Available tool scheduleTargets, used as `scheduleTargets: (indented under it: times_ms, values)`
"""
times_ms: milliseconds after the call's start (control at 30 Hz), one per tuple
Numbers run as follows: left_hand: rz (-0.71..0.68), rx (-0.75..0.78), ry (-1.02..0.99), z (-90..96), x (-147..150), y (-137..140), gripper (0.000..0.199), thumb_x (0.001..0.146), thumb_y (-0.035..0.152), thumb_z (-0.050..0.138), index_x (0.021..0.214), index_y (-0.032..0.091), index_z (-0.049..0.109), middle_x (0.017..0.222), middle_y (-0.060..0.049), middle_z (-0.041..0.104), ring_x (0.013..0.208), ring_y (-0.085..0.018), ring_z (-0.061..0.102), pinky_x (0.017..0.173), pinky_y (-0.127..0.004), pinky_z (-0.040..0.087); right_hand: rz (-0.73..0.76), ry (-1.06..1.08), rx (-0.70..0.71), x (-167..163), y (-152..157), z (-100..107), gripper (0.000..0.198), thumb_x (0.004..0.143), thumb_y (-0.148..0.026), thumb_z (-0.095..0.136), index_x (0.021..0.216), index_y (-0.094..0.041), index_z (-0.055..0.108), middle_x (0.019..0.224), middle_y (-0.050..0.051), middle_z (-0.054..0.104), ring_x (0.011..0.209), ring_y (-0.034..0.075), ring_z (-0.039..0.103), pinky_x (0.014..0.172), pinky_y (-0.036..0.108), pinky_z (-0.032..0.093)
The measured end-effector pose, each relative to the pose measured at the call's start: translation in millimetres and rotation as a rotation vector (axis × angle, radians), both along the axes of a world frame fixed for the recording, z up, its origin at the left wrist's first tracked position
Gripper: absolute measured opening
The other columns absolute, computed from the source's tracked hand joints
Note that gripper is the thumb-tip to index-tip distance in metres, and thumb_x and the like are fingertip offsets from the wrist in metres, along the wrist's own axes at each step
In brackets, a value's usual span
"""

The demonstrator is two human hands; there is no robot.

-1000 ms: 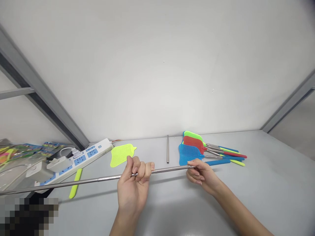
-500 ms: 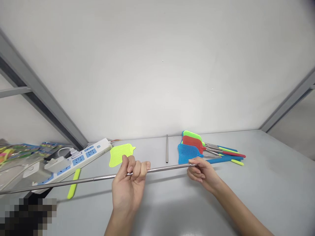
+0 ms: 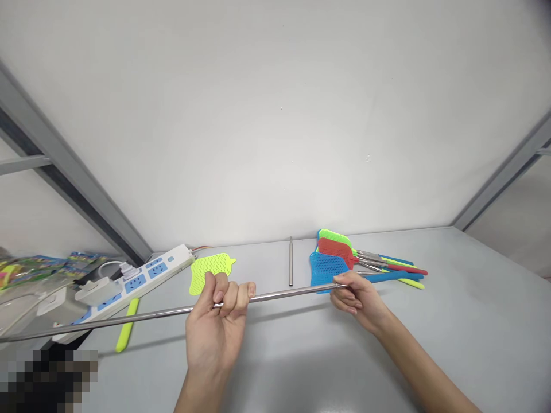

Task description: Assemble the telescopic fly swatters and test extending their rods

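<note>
A long telescopic metal rod (image 3: 282, 294) stretches across the view above the table, its left end running out of the frame. My left hand (image 3: 219, 321) is closed round its middle, palm up. At the rod's right end, my right hand (image 3: 357, 298) pinches the tip between thumb and fingers. Behind my left hand lies a loose yellow fly swatter head (image 3: 210, 269). A yellow handle grip (image 3: 127, 326) lies below the rod at left. Near the wall, a short metal tube (image 3: 291, 261) rests on the table.
A stack of fly swatters with blue (image 3: 327, 269), red (image 3: 336, 250) and green heads lies beyond my right hand. A white power strip (image 3: 142, 279) with plugs sits at left, beside plastic-wrapped packages (image 3: 47, 267). A white wall (image 3: 279, 143) backs the table.
My left hand has shifted slightly left along with the view. My right hand has moved slightly right, and the rod is still held in both hands.
</note>
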State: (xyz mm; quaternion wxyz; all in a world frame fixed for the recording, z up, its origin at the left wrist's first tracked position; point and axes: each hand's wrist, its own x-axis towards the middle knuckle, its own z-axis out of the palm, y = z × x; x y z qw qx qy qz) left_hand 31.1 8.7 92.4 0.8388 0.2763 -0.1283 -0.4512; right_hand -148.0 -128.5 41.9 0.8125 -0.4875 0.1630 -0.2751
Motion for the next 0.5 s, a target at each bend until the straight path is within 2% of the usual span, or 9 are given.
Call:
scheduleTargets:
  times_ms: [500]
  values:
    - [-0.031,0.010,0.013,5.9,-3.0,-3.6,0.032,0.082,0.030,0.039,0.053,0.018,0.033,0.045,0.006,0.012,0.041,-0.007,0.019,0.061,-0.025,0.039,-0.044,-0.015,-0.058,-8.2,-7.1,9.0,0.043,0.072,-0.024,0.048,0.038,-0.019,0.022,0.031,-0.008,0.014,0.030,0.005,0.022,0.039,0.025,0.011]
